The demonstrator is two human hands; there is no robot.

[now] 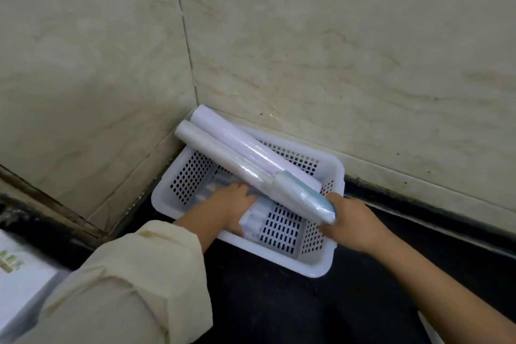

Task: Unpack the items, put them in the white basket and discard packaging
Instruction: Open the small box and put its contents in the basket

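Beige marble-tile corner, black counter (279,301). White perforated plastic basket (321,265) holds two long white rolls (223,148). Right hand (351,222) grips the plastic-wrapped roll's end; left hand (234,201) lies flat on clear packets (255,216) inside. White box (19,274) left of it, green print unreadable.

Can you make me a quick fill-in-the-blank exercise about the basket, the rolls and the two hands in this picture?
1. The white basket sits in a corner on a ____ counter.
2. The ____ hand grips the near end of a wrapped roll.
3. The left hand reaches ____ the basket.
4. A pale purple roll lies ____ the basket's rim.

Missing words: black; right; inside; across
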